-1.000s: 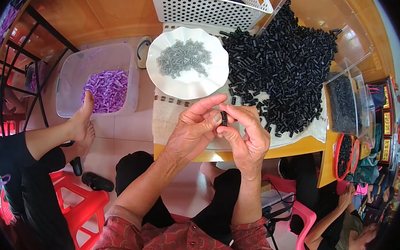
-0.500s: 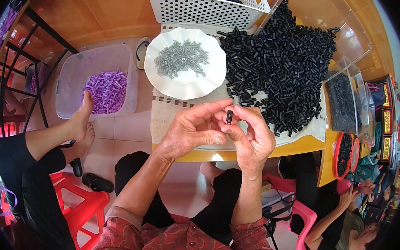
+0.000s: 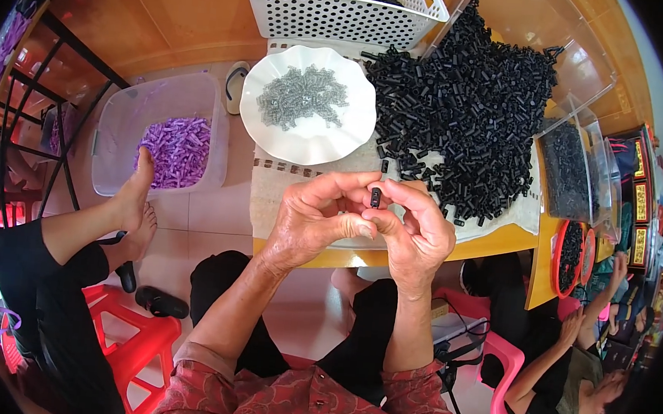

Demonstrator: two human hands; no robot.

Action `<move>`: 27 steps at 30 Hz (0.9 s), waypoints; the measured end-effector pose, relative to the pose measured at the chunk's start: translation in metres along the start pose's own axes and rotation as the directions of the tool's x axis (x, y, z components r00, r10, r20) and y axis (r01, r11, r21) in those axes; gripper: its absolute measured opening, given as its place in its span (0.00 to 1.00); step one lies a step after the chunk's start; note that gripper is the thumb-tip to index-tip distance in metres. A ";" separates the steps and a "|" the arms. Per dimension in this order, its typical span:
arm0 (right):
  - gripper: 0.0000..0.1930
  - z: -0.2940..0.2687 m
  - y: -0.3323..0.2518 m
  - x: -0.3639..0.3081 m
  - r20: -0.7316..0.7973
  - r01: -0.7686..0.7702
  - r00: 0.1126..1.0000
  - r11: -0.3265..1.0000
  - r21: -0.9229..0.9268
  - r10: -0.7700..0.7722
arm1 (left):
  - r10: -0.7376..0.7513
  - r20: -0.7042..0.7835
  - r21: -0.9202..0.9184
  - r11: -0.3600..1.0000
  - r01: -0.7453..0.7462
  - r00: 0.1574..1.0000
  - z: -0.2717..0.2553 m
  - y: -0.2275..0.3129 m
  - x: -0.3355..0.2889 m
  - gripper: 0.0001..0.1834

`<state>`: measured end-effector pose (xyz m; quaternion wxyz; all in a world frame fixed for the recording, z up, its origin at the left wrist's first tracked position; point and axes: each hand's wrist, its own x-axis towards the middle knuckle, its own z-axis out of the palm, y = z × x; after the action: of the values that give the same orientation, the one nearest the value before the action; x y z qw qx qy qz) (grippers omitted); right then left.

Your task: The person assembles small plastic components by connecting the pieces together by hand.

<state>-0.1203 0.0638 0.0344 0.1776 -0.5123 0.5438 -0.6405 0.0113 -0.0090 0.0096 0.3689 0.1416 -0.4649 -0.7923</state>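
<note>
Holding at centre, above the near edge of the surface (image 3: 320,258): one small black piece (image 3: 376,198), roughly upright, between the two hands. Right hand (image 3: 419,233): thumb and index finger pinching the piece. Left hand (image 3: 311,213): fingers curved, index tip close against the right fingertips, thumb set apart below; cannot tell whether it also grips the piece.

Lying just beyond the fingertips: a loose black piece (image 3: 384,166) on the pale cloth (image 3: 270,194). To its right and farther back, a large heap of similar black pieces (image 3: 463,116). Left of the heap, a white plate (image 3: 270,141) with wavy rim, carrying clear pieces (image 3: 305,96). Behind the plate, a perforated white basket (image 3: 338,22) containing more black pieces. On the floor at left, a translucent bin (image 3: 113,143) containing purple pieces (image 3: 176,152).
</note>
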 end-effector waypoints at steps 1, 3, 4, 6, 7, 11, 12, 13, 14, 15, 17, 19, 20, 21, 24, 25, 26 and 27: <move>0.17 0.001 -0.001 -0.001 -0.005 -0.004 1.000 1.000 0.000 0.004 | 0.004 0.000 0.009 1.000 -0.004 1.000 -0.001 0.000 -0.001 0.29; 0.17 0.003 -0.003 -0.001 -0.007 -0.005 1.000 1.000 -0.005 0.005 | -0.015 -0.018 0.017 1.000 0.016 1.000 -0.001 0.004 -0.003 0.29; 0.16 0.001 -0.004 -0.002 -0.013 -0.012 1.000 0.999 -0.038 0.011 | -0.045 -0.035 0.036 0.998 0.046 0.998 0.002 0.005 -0.002 0.28; 0.16 -0.004 -0.002 -0.003 -0.024 -0.022 1.000 0.998 -0.067 0.020 | -0.052 -0.018 0.040 0.998 0.052 0.998 0.004 0.004 -0.001 0.28; 0.16 -0.003 0.000 -0.005 -0.022 -0.031 0.999 0.999 -0.024 0.030 | -0.046 -0.004 0.029 0.999 0.046 0.999 0.003 0.005 -0.002 0.27; 0.17 0.001 -0.001 -0.001 -0.021 -0.010 1.000 0.999 0.044 0.011 | 0.001 0.010 0.004 1.000 -0.001 1.000 0.003 0.002 -0.002 0.28; 0.17 0.001 0.000 -0.001 -0.020 -0.008 1.000 0.999 0.044 0.009 | 0.000 -0.010 0.013 1.000 0.000 1.000 0.005 0.002 -0.001 0.29; 0.17 0.000 0.002 0.000 -0.020 -0.025 0.999 0.997 0.074 0.026 | -0.002 -0.028 0.022 1.000 0.002 1.000 0.007 0.001 -0.001 0.29; 0.18 -0.002 0.004 0.000 -0.019 -0.042 0.999 0.994 0.103 0.044 | 0.000 -0.026 0.022 1.000 0.001 1.000 0.009 0.002 0.000 0.29; 0.18 -0.003 0.006 0.001 -0.020 -0.039 0.999 0.994 0.103 0.041 | 0.014 -0.022 0.019 1.000 -0.014 1.000 0.011 0.004 0.001 0.29; 0.22 -0.003 0.008 0.003 0.023 0.024 0.999 0.999 0.036 -0.025 | 0.033 -0.020 0.021 0.999 -0.032 0.999 0.010 0.006 0.001 0.29; 0.23 -0.002 0.007 0.005 0.055 0.039 0.998 0.999 -0.007 -0.039 | 0.051 -0.050 0.081 0.996 -0.046 0.997 0.004 0.002 0.002 0.26; 0.24 -0.002 0.007 0.005 0.088 0.052 0.995 0.997 -0.054 -0.047 | 0.053 -0.047 0.084 0.995 -0.049 0.997 0.004 0.001 0.004 0.26; 0.25 -0.002 0.008 0.005 0.105 0.047 0.994 0.997 -0.065 -0.041 | 0.038 -0.080 0.049 0.998 -0.034 0.996 0.005 0.000 0.005 0.24; 0.25 0.000 0.000 0.010 0.121 0.037 0.992 0.995 -0.093 -0.026 | -0.002 -0.170 0.027 1.000 0.007 0.985 0.003 0.002 0.006 0.21; 0.25 -0.001 -0.001 0.011 0.121 0.042 0.992 0.995 -0.087 -0.031 | -0.030 -0.226 0.031 0.999 0.037 0.974 0.003 0.003 0.005 0.20; 0.22 -0.002 0.000 0.011 0.099 0.030 0.995 0.995 -0.096 -0.020 | -0.024 -0.227 0.038 0.999 0.033 0.974 0.002 0.004 0.006 0.20; 0.20 -0.004 0.001 0.010 0.076 0.017 0.997 0.994 -0.103 -0.009 | -0.029 -0.252 0.028 0.999 0.037 0.967 0.003 0.006 0.006 0.19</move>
<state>-0.1279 0.0572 0.0384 0.1670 -0.5483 0.5659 -0.5926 0.0079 -0.0136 0.0164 0.4092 0.2545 -0.4251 -0.7663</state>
